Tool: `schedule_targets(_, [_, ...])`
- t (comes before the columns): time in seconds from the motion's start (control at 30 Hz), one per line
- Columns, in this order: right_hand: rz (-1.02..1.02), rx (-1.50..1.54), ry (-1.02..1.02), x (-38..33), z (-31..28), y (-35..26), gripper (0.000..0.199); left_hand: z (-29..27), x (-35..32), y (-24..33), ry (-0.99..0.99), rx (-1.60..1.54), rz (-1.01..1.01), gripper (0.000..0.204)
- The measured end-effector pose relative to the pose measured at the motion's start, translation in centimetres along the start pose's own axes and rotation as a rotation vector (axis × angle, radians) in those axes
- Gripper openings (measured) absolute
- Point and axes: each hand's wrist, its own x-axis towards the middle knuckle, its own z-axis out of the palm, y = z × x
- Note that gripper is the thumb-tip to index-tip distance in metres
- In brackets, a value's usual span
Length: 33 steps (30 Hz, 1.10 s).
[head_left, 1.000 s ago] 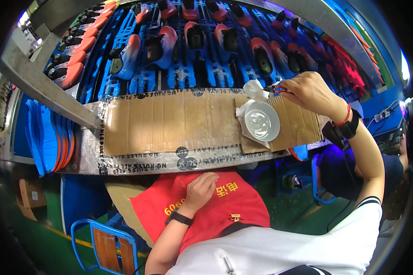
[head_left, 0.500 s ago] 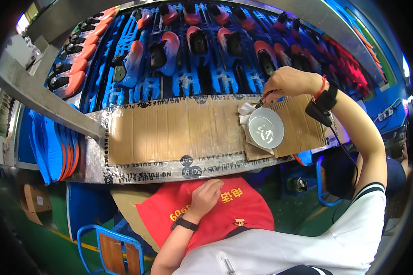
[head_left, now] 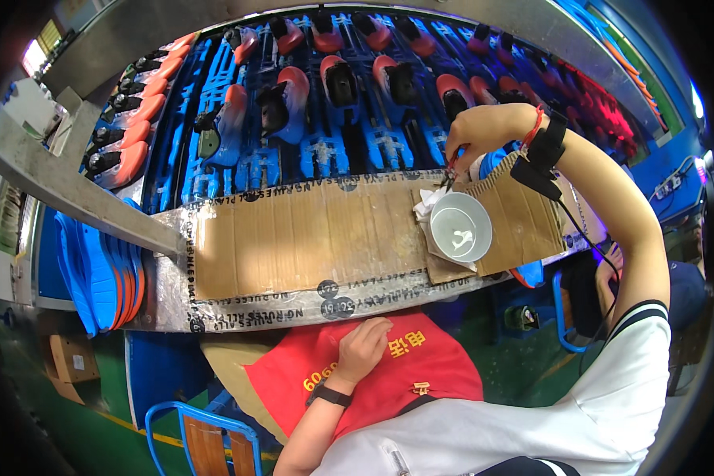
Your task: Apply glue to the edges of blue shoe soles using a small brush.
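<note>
A round pale grey bowl [head_left: 444, 208] holding some glossy white paste [head_left: 462, 238] stands on the cardboard at the right of the bench. Just beyond its far rim, my right hand [head_left: 484, 135] is closed in a pinch on a slim tool with a dark tip [head_left: 450, 184], pointing down; its exact kind is hidden by my fingers. Crumpled white tissue [head_left: 425, 202] lies against the bowl's left side. My left hand [head_left: 363, 347] rests on my red apron [head_left: 444, 357], fingers loosely stretched, with nothing seen in it.
Flat cardboard [head_left: 309, 238] covers the bench, edged by printed tape. Beyond it, blue racks hold rows of orange-and-blue swim fins [head_left: 287, 103]. More blue fins [head_left: 95, 270] stand at the left. A metal bar [head_left: 79, 182] crosses there. A cable [head_left: 591, 238] trails from my right wrist.
My right hand, with the tool, has drawn slightly left, and a blue-and-white rounded thing now shows behind it. The whole view has shifted a little. My left hand stays on the apron.
</note>
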Motion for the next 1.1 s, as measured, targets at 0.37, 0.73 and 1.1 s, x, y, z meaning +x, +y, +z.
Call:
schedule_targets(0.37, [-0.06,0.0,0.097,1.5,2.4,-0.6,0.031,-0.1,0.1,0.4,-0.022,-0.004,0.002,0.022])
schedule_targets(0.73, [0.609,0.051,0.75,-20.5,7.1,-0.9,0.035,-0.7,0.7,1.2,-0.074,-0.144,-0.201,0.014])
schedule_targets(1.1, [0.917,0.301,1.078,-15.2,31.4,2.7,0.039,-7.2,-0.8,4.3,-0.057,-0.279,-0.453,0.015])
